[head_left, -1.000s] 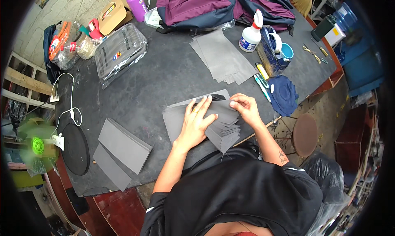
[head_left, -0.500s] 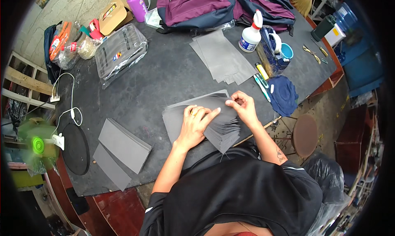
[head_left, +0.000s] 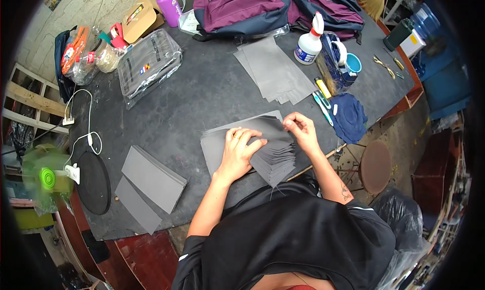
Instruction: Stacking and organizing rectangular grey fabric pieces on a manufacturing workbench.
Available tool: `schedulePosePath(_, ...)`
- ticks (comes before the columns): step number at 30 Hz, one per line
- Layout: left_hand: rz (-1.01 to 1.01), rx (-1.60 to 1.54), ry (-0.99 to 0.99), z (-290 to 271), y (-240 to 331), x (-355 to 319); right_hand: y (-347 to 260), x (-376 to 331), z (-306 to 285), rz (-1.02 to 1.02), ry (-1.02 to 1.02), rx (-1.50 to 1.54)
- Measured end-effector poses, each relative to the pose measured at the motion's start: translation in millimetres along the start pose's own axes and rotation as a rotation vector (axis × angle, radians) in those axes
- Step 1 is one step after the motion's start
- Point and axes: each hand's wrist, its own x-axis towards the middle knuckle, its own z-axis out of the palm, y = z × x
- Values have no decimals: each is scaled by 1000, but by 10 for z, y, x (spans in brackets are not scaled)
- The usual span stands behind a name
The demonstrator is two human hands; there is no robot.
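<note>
In front of me lies a fanned stack of dark grey fabric-like sheets [head_left: 214, 147], its layered edges splayed toward the right. My left hand [head_left: 238, 152] rests on the stack with bent fingers spread over the top sheet, pressing it. At the far right corner, my right hand [head_left: 302, 132] has thumb and forefinger pinched on the edge of a grey sheet [head_left: 270, 124], which bows up slightly between the hands. Left of the stack is a pile of grey rectangular pieces [head_left: 154, 179], with a single strip [head_left: 136, 204] beside it.
Beyond the stack lie more grey sheets [head_left: 275, 70]. A white spray bottle [head_left: 307, 47], yellow tube [head_left: 323, 87], thread snips [head_left: 322, 107] and navy cloth [head_left: 348, 118] are to the right. Purple backpacks [head_left: 242, 9] stand at the back; a spinning green fan [head_left: 47, 179] is at left.
My left thumb and forefinger have drawn back to the left, away from the right hand. My right hand has shifted slightly right at the sheet's corner.
</note>
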Motion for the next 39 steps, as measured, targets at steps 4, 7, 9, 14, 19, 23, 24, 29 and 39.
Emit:
schedulePosePath(4,17,45,-8,26,27,-39,39,21,32,-14,79,92)
schedulePosePath(7,10,47,12,22,72,-44,35,19,93,-15,136,-107)
schedulePosePath(9,10,64,-4,30,61,-62,39,32,108,-60,154,-203)
schedulePosePath(14,52,76,-17,46,34,-92,19,30,87,-95,115,-170)
schedulePosePath(19,-9,64,-17,14,26,7,-33,-12,39,-79,-16,-71)
schedulePosePath(23,-11,45,-27,16,-10,7,-81,-19,67,-55,-29,-66)
schedulePosePath(24,-9,26,-29,22,-15,-3,-70,-19,71,-47,-17,-50)
schedulePosePath(29,36,55,7,19,4,-30,34,21,18,-95,9,-64)
schedulePosePath(39,12,55,-72,-13,-26,21,58,39,60,-76,59,-67)
